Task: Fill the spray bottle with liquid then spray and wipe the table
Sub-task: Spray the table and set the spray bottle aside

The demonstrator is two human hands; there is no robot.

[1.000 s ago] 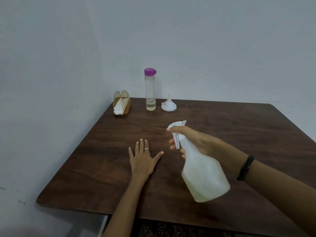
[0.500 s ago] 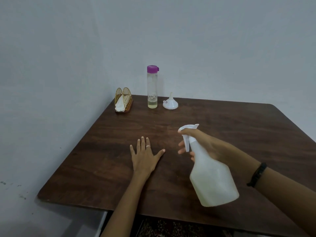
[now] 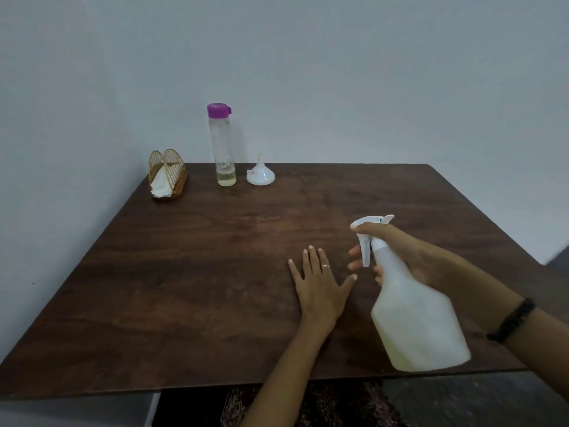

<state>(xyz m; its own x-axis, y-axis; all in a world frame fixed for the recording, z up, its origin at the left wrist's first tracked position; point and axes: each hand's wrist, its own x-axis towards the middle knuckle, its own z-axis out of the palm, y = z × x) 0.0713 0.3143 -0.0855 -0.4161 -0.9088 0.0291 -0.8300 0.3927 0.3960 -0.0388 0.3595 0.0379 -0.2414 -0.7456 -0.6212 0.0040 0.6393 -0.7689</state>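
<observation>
Right hand [image 3: 409, 257] is gripping the translucent white plastic spray bottle [image 3: 415, 315] by its neck, tilted above the dark brown wooden counter [image 3: 200, 272]. Left hand [image 3: 320, 285] is lying flat, fingers spread, on the counter just left of the bottle.

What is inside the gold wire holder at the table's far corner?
White napkins stick out of the holder. Its wires and base hide how many there are.

- Dark wood-grain table [image 3: 191, 272], matt finish.
- Translucent, frosted plastic spray bottle [image 3: 415, 315].
- Clear plastic bottle [image 3: 222, 149], glossy purple cap.
- Smooth white plastic funnel [image 3: 260, 175].
- Gold wire napkin holder [image 3: 167, 172] with white paper napkins.
</observation>
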